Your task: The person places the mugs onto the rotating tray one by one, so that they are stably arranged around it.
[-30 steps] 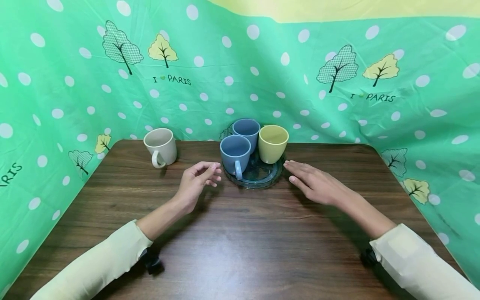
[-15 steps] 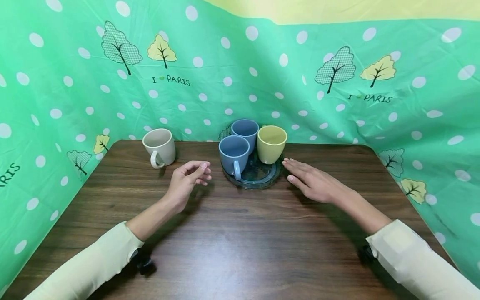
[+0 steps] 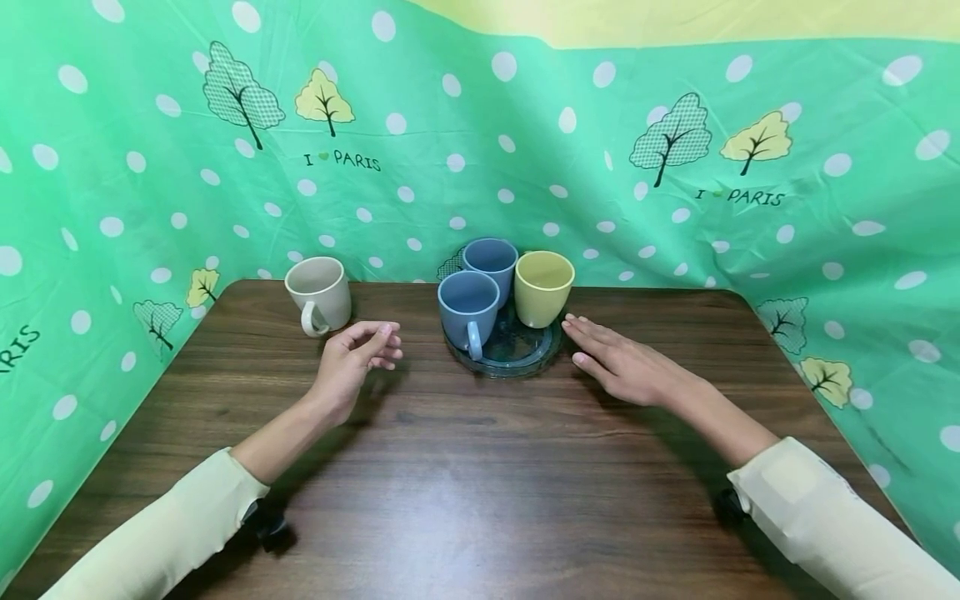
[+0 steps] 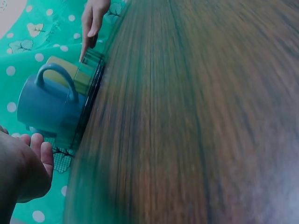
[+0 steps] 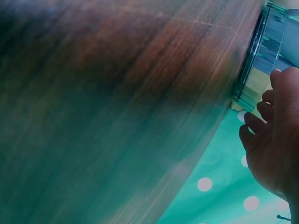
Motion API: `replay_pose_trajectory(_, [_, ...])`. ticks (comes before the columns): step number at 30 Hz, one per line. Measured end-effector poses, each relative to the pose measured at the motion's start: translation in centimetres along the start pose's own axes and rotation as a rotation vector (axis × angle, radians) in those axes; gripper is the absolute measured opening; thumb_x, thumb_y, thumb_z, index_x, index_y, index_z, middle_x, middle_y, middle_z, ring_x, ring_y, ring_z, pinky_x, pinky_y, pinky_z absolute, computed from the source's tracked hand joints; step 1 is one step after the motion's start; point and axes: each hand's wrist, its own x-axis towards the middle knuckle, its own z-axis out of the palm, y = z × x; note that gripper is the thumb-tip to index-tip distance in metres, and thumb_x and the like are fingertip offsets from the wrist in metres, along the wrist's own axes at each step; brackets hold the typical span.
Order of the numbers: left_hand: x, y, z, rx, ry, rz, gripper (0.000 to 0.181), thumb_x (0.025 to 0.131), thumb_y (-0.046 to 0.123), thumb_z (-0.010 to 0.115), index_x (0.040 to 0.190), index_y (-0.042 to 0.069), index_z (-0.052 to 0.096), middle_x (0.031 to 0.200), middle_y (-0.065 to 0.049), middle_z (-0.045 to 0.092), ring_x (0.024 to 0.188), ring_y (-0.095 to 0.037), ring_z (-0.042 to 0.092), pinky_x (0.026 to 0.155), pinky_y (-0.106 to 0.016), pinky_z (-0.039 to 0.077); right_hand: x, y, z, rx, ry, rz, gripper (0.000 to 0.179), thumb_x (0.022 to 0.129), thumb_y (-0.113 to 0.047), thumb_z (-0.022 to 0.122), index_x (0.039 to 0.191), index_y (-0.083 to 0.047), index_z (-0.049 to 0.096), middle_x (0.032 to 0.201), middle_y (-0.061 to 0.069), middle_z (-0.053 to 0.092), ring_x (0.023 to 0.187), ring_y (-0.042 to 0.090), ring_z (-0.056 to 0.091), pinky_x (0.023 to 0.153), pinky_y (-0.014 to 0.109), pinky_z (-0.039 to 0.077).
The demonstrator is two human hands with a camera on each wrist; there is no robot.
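Observation:
A round dark glass tray [image 3: 517, 365] near the table's back edge bears a front blue mug [image 3: 461, 312], a second blue mug [image 3: 490, 257] behind it and a yellow cup [image 3: 542, 292]. My right hand [image 3: 630, 362] is at the tray's right rim, fingers straight and together; whether they touch the glass I cannot tell. My left hand [image 3: 348, 367] is apart from the tray, between it and a white mug [image 3: 322, 292], fingers loosely bent and holding nothing. In the left wrist view the front blue mug [image 4: 49, 105] shows its handle. The yellow cup's handle is hidden.
The dark wooden table [image 3: 465, 483] has a green dotted cloth [image 3: 420, 167] hanging behind it and at both sides. The white mug stands by itself at the back left, handle towards the front.
My left hand has moved left, away from the tray and closer to the white mug. My right hand has stayed nearly still beside the tray. The tray and mugs keep their places.

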Motion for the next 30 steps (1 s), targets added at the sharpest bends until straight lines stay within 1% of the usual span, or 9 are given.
replay_pose_trajectory(1, [0.0,0.0,-0.1,-0.004,0.005,0.000,0.021,0.116,0.019,0.065,0.126,0.003,0.077,0.099,0.002,0.080,0.088,-0.011,0.078,0.082,-0.027,0.067,0.0,0.0,0.0,0.001,-0.003,0.004,0.062,0.123,-0.029,0.048,0.178,-0.005,0.031,0.187,0.020,0.028,0.173,0.045,0.029,0.138,0.066,0.032])
replay_pose_trajectory(4, [0.0,0.2,-0.5,-0.024,0.021,-0.005,0.018,0.116,0.018,0.065,0.122,0.007,0.078,0.098,0.003,0.080,0.089,-0.011,0.078,0.082,-0.026,0.066,0.0,0.0,0.0,0.009,-0.013,0.015,0.063,0.123,-0.031,0.047,0.179,-0.007,0.029,0.188,0.019,0.025,0.174,0.044,0.027,0.138,0.067,0.031])
replay_pose_trajectory(10, [-0.2,0.4,-1.0,-0.052,0.047,-0.005,0.021,0.116,0.019,0.067,0.125,0.003,0.076,0.098,0.004,0.079,0.090,-0.012,0.078,0.082,-0.026,0.066,0.0,-0.1,-0.1,0.021,-0.036,0.040,0.065,0.124,-0.037,0.045,0.179,-0.007,0.028,0.189,0.017,0.022,0.175,0.042,0.026,0.139,0.066,0.031])
replay_pose_trajectory(16, [-0.6,0.1,-1.5,-0.029,0.043,-0.030,0.016,0.116,0.021,0.066,0.119,0.011,0.078,0.099,0.005,0.079,0.090,-0.011,0.077,0.083,-0.025,0.066,0.0,-0.3,-0.2,0.031,-0.054,0.052,0.065,0.124,-0.038,0.043,0.179,-0.008,0.027,0.189,0.017,0.021,0.175,0.041,0.024,0.140,0.065,0.029])
replay_pose_trajectory(20, [-0.8,-0.1,-1.8,-0.021,0.052,-0.040,0.017,0.116,0.021,0.066,0.121,0.011,0.078,0.101,0.003,0.079,0.091,-0.012,0.078,0.083,-0.025,0.066,-0.1,-0.5,-0.3,0.032,-0.060,0.059,0.065,0.124,-0.040,0.042,0.179,-0.008,0.027,0.189,0.017,0.022,0.175,0.042,0.024,0.139,0.067,0.030])
replay_pose_trajectory(22, [-0.8,-0.1,-2.0,-0.021,0.058,-0.039,0.015,0.116,0.021,0.066,0.119,0.013,0.078,0.102,0.002,0.080,0.091,-0.012,0.078,0.084,-0.025,0.066,-0.2,-0.6,-0.2,0.036,-0.066,0.065,0.066,0.124,-0.041,0.042,0.180,-0.009,0.027,0.189,0.017,0.021,0.175,0.042,0.024,0.139,0.068,0.030])
replay_pose_trajectory(27, [-0.9,0.0,-2.3,-0.030,0.067,-0.030,0.015,0.117,0.021,0.065,0.115,0.017,0.079,0.100,0.005,0.079,0.091,-0.011,0.078,0.084,-0.025,0.066,-0.5,-0.9,-0.1,0.045,-0.075,0.071,0.066,0.124,-0.042,0.042,0.180,-0.010,0.027,0.189,0.018,0.019,0.175,0.043,0.024,0.138,0.068,0.030])
replay_pose_trajectory(30, [-0.9,0.0,-2.6,-0.046,0.074,-0.025,0.016,0.117,0.020,0.064,0.115,0.015,0.079,0.099,0.005,0.079,0.090,-0.010,0.078,0.083,-0.024,0.065,-0.6,-1.1,-0.1,0.042,-0.072,0.071,0.066,0.124,-0.043,0.042,0.180,-0.010,0.028,0.189,0.018,0.020,0.174,0.043,0.025,0.137,0.069,0.031])
